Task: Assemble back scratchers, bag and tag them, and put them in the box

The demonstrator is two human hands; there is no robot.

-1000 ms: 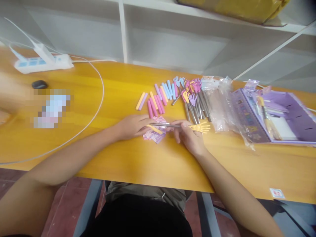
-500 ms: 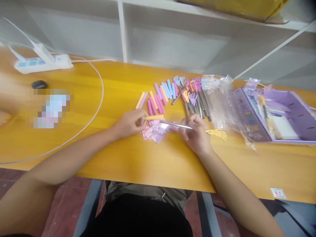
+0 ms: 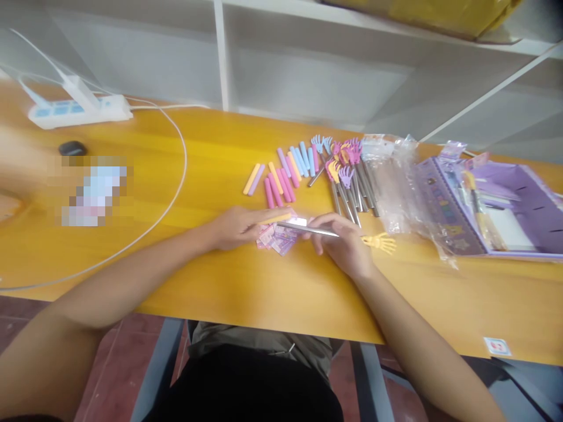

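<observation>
Between the fingers of my left hand [image 3: 237, 227] is a yellow handle sleeve [image 3: 277, 218], its right end showing. My right hand [image 3: 345, 240] is closed around the metal rod of a back scratcher [image 3: 314, 230], whose yellow claw head [image 3: 380, 242] sticks out to the right. The rod's bare tip lies close beside the sleeve; whether they touch I cannot tell. Beneath both hands is a small heap of pink and purple printed cards [image 3: 280, 240]. Behind them lie several loose coloured sleeves [image 3: 285, 181] and a pile of back scratchers [image 3: 352, 176] with bare rods.
Clear plastic bags [image 3: 393, 181] lie right of the pile, against a purple display box [image 3: 453, 211]. At the left are a power strip [image 3: 81, 111], a black object [image 3: 73, 148], a blurred-out item [image 3: 99, 190] and a looping white cable [image 3: 183, 152]. Shelving [image 3: 221, 58] stands behind.
The rod's tip has moved left, closer to the yellow sleeve. My left hand has turned and covers more of the sleeve; the right hand has shifted slightly left and down.
</observation>
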